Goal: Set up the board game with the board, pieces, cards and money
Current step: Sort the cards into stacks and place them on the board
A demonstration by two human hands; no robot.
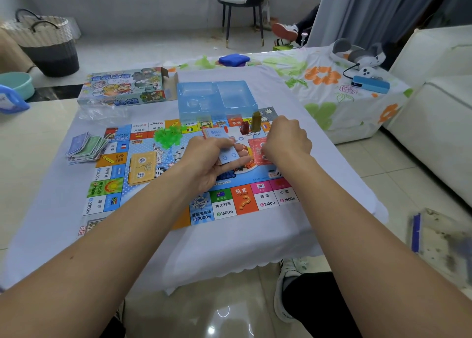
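Sorting cards above the board (pixel 224 205)
The left hand (pixel 204 159) grips a stack of cards (pixel 222 143); the right hand (pixel 287 141) is curled, its grip not visible.

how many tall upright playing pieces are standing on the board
2: a red piece and a taller olive piece, side by side at the board's far edge. The hands may hide others.

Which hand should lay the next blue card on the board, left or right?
Right, probably. The left hand already grips the blue card stack and serves as holder; the right hand is curled just beside it, above the red cards, seemingly holding nothing, though its fingertips are hidden.
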